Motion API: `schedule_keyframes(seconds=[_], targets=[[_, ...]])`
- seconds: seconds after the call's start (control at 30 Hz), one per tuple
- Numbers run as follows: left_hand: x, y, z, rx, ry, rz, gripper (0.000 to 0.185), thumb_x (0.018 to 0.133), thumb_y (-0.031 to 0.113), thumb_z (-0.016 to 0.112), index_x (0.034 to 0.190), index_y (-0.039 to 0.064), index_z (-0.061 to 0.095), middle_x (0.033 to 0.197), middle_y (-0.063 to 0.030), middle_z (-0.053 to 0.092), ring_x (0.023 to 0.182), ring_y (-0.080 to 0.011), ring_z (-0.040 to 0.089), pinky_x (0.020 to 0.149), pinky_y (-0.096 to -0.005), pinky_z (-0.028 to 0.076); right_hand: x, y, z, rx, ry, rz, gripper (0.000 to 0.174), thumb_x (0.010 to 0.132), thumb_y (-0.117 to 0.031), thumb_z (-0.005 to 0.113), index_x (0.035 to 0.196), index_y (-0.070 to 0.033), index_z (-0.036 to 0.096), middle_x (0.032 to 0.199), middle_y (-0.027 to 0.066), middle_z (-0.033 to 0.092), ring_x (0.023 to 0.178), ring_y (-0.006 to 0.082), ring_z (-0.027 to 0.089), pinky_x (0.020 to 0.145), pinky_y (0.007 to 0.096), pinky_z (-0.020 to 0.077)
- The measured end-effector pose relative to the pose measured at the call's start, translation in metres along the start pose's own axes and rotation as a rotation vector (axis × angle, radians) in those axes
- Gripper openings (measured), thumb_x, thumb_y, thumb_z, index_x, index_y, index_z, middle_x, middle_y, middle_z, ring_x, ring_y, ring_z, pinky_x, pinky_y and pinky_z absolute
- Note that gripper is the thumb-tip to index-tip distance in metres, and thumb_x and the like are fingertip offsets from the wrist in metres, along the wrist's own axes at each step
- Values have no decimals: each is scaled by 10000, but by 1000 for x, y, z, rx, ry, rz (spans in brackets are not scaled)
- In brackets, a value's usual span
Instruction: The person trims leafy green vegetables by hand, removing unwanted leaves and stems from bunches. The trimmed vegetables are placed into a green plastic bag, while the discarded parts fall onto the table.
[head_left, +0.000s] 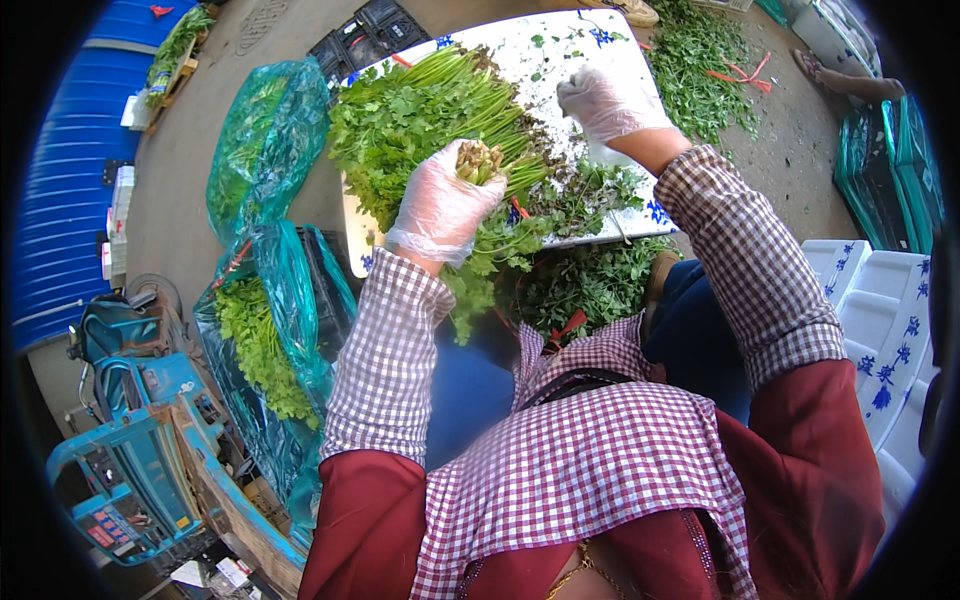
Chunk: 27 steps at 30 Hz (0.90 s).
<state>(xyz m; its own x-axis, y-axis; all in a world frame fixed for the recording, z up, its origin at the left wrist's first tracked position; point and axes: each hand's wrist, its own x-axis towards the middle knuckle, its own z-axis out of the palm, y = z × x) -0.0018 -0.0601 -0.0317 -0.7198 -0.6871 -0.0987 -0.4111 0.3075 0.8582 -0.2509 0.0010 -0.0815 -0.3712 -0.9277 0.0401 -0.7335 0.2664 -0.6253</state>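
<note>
My left hand (452, 199), in a clear plastic glove, grips a bunch of leafy celery. Its cut stem ends (478, 163) point up out of the fist, and leaves (474, 296) hang below the hand. Over the right part of a white foam board (630, 64), my right hand (600, 101) is gloved too, its fingers curled in with nothing seen sticking out. A large heap of leafy celery (427, 112) lies on the board beyond my left hand, stems toward the right. Soil and torn leaves (581, 202) are scattered between the hands and the near edge.
Green plastic bags of greens (262, 345) stand at left, beside a blue cart (142, 442). Loose greens lie on the ground at upper right (694, 75) and under the board (592, 289). White foam lids (877, 315) are at right. Another person's foot (810, 66) shows at upper right.
</note>
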Motion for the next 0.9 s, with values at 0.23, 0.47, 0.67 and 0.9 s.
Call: schedule_keyframes(seconds=[0.23, 0.47, 0.67, 0.9], targets=[[-3, 6, -6, 178, 48, 21, 248, 892, 100, 761, 1101, -7, 683, 968, -32, 752, 848, -82, 678, 780, -262, 547, -31, -23, -9, -214, -503, -85, 330, 912, -223, 672, 1174, -25, 711, 959, 190, 744, 854, 293, 723, 811, 406, 581], [7, -13, 1, 66, 38, 33, 221, 905, 88, 733, 1099, -6, 685, 958, -16, 744, 830, -68, 664, 773, -258, 544, -24, 23, 42, -232, -400, -231, 235, 933, -229, 716, 1075, -43, 735, 816, 135, 732, 690, 261, 679, 657, 393, 565], [6, -16, 2, -9, -75, -1, 298, 856, 77, 803, 1115, 4, 674, 984, -21, 742, 864, -83, 661, 801, -269, 549, -25, -23, 0, 260, -411, -103, 202, 951, -206, 711, 1027, -20, 729, 735, 51, 675, 663, 106, 599, 629, 298, 517], [10, -5, 1, -168, -95, -58, 265, 877, 92, 783, 1108, 8, 684, 982, -5, 740, 861, -76, 659, 808, -262, 546, -32, -31, -9, 302, -357, -112, 278, 1051, -274, 559, 1061, -27, 686, 774, 100, 649, 706, 150, 606, 689, 345, 525]])
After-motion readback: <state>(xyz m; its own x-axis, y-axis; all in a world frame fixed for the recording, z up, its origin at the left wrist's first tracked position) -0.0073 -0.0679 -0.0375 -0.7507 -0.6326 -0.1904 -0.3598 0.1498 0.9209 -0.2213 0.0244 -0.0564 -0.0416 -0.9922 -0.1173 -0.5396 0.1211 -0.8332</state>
